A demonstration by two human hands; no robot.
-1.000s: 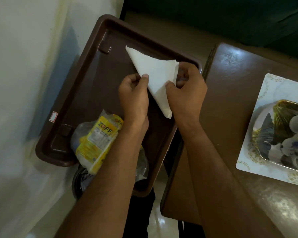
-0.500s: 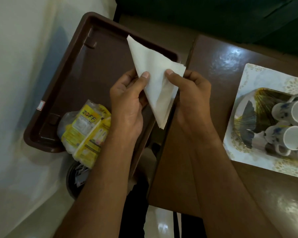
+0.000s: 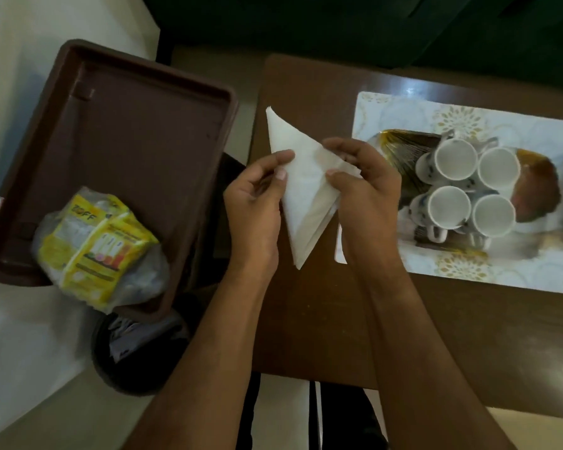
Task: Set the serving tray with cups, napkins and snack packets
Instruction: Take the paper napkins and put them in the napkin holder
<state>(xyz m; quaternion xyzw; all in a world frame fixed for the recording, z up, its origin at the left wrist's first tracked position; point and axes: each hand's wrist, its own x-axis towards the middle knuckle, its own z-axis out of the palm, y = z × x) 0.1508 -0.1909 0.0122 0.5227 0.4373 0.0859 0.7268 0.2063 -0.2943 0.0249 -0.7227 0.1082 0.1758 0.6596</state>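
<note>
Both hands, left (image 3: 252, 209) and right (image 3: 364, 193), pinch a white paper napkin (image 3: 303, 196) folded into a triangle over the glossy brown table (image 3: 306, 319). At nine o'clock, crinkly yellow packets (image 3: 95, 245) lie in a rectangular brown plastic tray (image 3: 137, 151).

Dark brown wooden table (image 3: 306, 319) on the right, glossy top. White placemat with gold floral print (image 3: 468, 267) lying flat on it, a decorated tray (image 3: 540, 177) on the mat with four white cups (image 3: 475, 190) clustered together. Brown plastic serving tray (image 3: 137, 151) off to the left, yellow snack packets (image 3: 95, 248) at its near end.
</note>
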